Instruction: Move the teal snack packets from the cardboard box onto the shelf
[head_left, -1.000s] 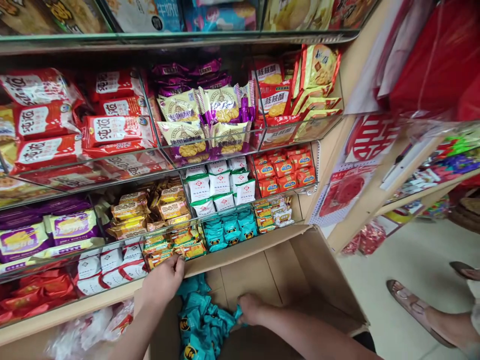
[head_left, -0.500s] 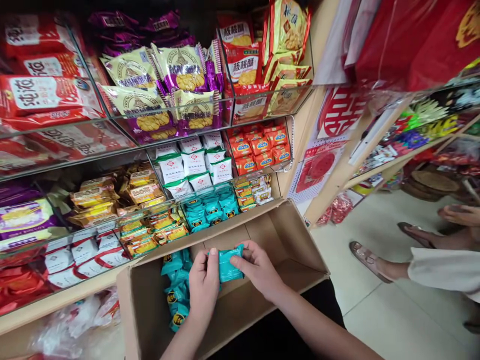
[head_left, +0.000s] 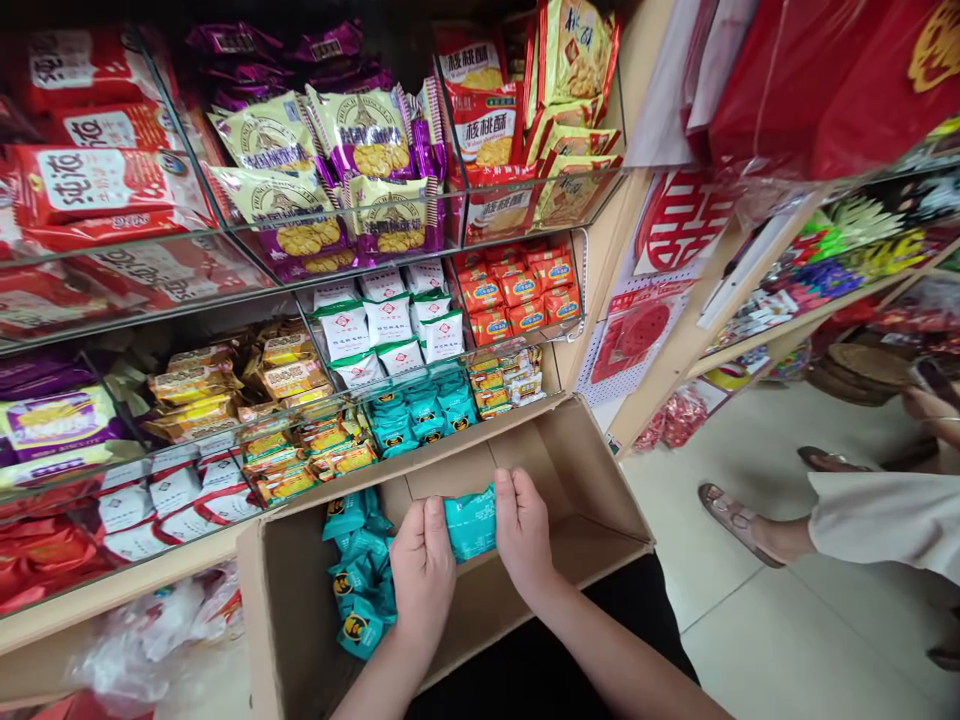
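A teal snack packet (head_left: 472,524) is stretched between my two hands above an open cardboard box (head_left: 592,545). My left hand (head_left: 424,560) is closed on its left end, thumb on top. My right hand (head_left: 523,530) pinches its right end the same way. The packet's printed back with small pale text faces up. Below and left of my left hand, several more teal packets (head_left: 361,570) with a black and yellow emblem lie piled at the box's left end.
Beyond the box rise shelves with clear dividers, holding purple biscuit packs (head_left: 367,130), white-and-green packets (head_left: 388,322), small orange packets (head_left: 519,290) and teal packets (head_left: 424,412). At right, another person's sandalled foot (head_left: 739,520) stands on the tiled floor. Plastic bags (head_left: 157,640) lie lower left.
My right hand has shifted from holding the packet's face with fingertips to gripping its right end in a fist. The packet has turned slightly and moved a little right.
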